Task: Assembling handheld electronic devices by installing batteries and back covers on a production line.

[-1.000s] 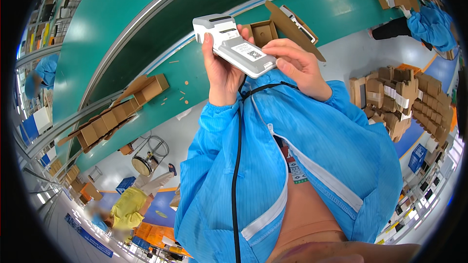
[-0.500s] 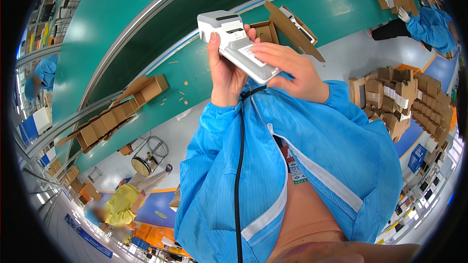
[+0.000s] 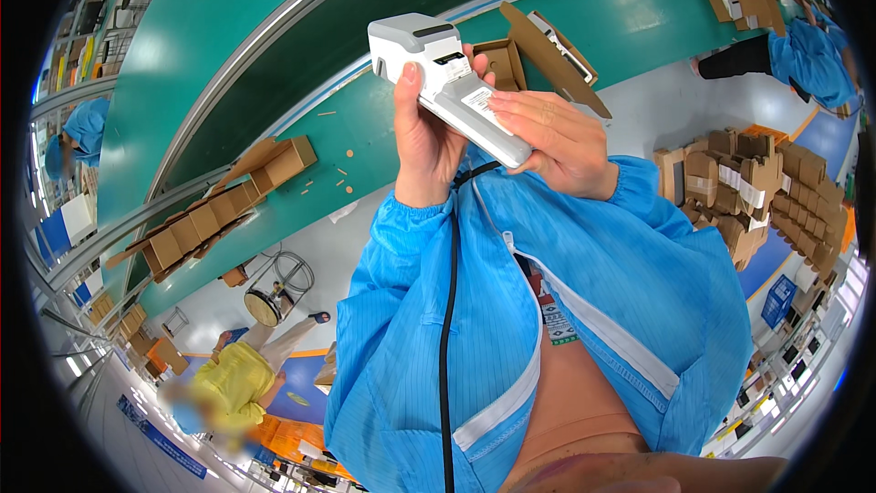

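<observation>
A white and grey handheld payment terminal point(image 3: 461, 96) is held up above the green bench, its thick head end toward the far left and its slimmer end toward me. My left hand point(image 3: 422, 141) grips it from the left, with the thumb on the near side of the head and fingertips showing beyond the far edge. My right hand point(image 3: 566, 141) is closed over the slim end, its fingers lying on the white label point(image 3: 481, 102) and its thumb at the lower end. The fingers behind the terminal are partly hidden.
Beyond my hands an open cardboard box point(image 3: 500, 64) stands beside another box point(image 3: 557, 59) holding a white device. A cardboard box with dividers point(image 3: 196, 230) lies at left on the bench point(image 3: 365, 178), near small scraps. Stacked cartons point(image 3: 730, 178) stand at right. Co-workers point(image 3: 810, 55) are around.
The terminal has tilted slightly, and my right hand has moved a little right and down along it. At far right, the co-worker's gloved hand has moved up away from the box.
</observation>
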{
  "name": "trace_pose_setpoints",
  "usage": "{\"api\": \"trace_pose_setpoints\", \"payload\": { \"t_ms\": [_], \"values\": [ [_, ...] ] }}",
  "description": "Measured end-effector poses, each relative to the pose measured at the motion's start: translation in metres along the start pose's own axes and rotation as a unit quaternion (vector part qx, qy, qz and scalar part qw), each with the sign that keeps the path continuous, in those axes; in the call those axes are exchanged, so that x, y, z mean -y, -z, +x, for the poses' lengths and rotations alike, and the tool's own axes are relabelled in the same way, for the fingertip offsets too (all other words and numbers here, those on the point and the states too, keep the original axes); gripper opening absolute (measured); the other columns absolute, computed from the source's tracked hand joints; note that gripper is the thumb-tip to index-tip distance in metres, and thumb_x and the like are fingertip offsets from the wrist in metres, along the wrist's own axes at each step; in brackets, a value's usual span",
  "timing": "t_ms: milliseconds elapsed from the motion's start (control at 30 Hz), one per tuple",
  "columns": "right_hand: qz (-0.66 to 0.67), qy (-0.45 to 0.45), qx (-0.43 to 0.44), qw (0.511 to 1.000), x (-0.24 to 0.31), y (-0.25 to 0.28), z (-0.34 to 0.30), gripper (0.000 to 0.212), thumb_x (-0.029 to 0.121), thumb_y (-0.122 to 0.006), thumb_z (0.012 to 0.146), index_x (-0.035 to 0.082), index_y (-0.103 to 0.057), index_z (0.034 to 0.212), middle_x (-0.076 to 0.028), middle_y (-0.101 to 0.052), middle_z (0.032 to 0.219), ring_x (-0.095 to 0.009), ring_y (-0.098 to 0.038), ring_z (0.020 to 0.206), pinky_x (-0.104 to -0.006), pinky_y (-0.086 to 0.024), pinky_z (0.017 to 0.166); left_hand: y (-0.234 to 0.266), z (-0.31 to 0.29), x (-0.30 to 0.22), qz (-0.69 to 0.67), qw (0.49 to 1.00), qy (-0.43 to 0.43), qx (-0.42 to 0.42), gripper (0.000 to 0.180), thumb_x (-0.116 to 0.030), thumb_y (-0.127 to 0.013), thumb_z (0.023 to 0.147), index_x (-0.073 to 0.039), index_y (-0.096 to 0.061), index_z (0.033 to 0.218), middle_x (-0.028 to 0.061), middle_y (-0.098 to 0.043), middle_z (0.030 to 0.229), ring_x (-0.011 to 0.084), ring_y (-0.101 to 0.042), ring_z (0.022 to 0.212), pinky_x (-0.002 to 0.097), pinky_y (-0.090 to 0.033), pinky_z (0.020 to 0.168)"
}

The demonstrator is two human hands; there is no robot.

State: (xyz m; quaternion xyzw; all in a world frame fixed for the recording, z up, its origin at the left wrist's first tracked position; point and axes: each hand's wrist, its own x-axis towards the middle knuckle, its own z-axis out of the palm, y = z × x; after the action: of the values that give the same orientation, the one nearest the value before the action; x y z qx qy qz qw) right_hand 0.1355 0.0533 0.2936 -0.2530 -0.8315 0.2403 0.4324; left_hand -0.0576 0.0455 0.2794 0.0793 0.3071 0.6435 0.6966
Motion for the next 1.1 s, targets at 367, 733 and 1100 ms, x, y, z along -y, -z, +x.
{"api": "trace_pose_setpoints", "payload": {
  "t_ms": [367, 733, 1100],
  "values": [
    [0.077, -0.035, 0.048, 0.995, -0.006, 0.008, 0.001, 0.052, 0.036, -0.082, 0.082, 0.004, -0.076, 0.124, -0.014, -0.075, 0.128, -0.031, -0.071, 0.124, -0.0416, -0.056, 0.103, 0.005, 0.006, -0.003, -0.019, 1.000, 0.012, 0.018, 0.077, -0.055, -0.065, 0.100, 0.003, -0.047, 0.147, 0.0204, -0.065, 0.129, 0.0320, -0.070, 0.117, 0.0479, -0.062, 0.099],
    [0.072, -0.028, -0.020, 0.997, -0.009, 0.013, 0.002, 0.029, 0.014, -0.071, 0.097, -0.001, -0.074, 0.123, -0.017, -0.076, 0.124, -0.033, -0.073, 0.116, -0.0430, -0.057, 0.099, 0.006, 0.006, 0.001, -0.003, 1.000, 0.018, 0.011, 0.077, -0.052, -0.067, 0.099, 0.005, -0.047, 0.147, 0.0206, -0.067, 0.126, 0.0318, -0.070, 0.116, 0.0477, -0.062, 0.100],
    [-0.018, -0.060, -0.127, 0.990, -0.009, 0.001, -0.001, 0.021, 0.002, -0.064, 0.100, -0.005, -0.069, 0.119, -0.021, -0.076, 0.116, -0.034, -0.077, 0.103, -0.0371, -0.062, 0.087, 0.002, 0.005, 0.007, -0.019, 1.000, 0.017, 0.013, 0.076, -0.049, -0.067, 0.100, 0.005, -0.045, 0.149, 0.0239, -0.067, 0.126, 0.0334, -0.070, 0.118, 0.0452, -0.066, 0.094]
  ]
}}
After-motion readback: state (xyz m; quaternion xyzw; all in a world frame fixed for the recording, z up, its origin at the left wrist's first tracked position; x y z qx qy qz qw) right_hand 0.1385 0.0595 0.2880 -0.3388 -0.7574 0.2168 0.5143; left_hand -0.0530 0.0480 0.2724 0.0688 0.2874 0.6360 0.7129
